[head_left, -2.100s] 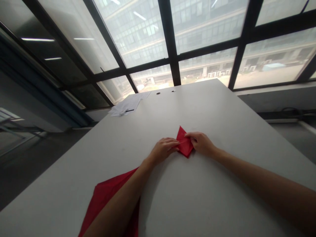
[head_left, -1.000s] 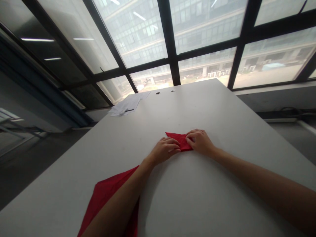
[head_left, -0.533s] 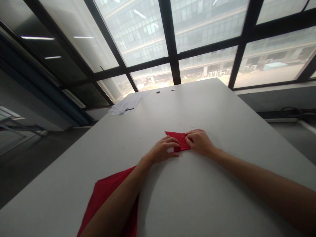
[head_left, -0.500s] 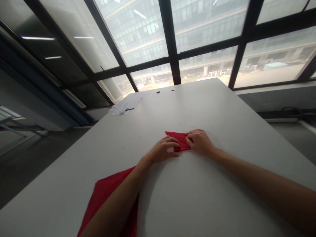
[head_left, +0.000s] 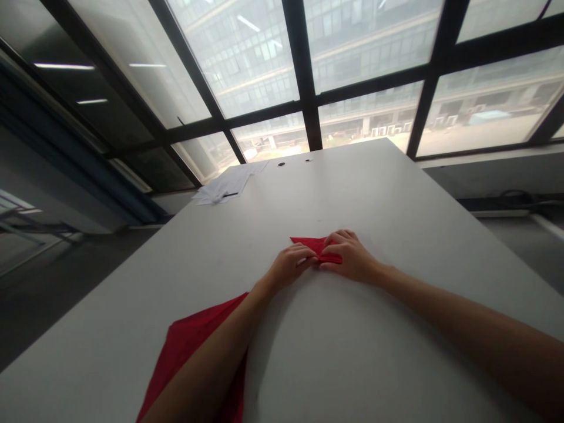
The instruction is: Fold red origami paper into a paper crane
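A small folded piece of red paper (head_left: 314, 244) lies flat on the white table (head_left: 379, 194). My left hand (head_left: 287, 267) presses on its near left side with curled fingers. My right hand (head_left: 348, 257) covers its right end, the fingers pinching the fold. The two hands touch over the paper, so only its far left tip shows.
More red sheets (head_left: 185, 352) lie at the table's near left edge, partly under my left forearm. A loose pile of white papers (head_left: 224, 185) with a dark pen sits at the far left corner. Two small round holes (head_left: 282, 164) mark the far edge. Large windows stand beyond.
The red paper's upright point has been folded down flat. My hands have closed in toward each other and now cover most of the paper.
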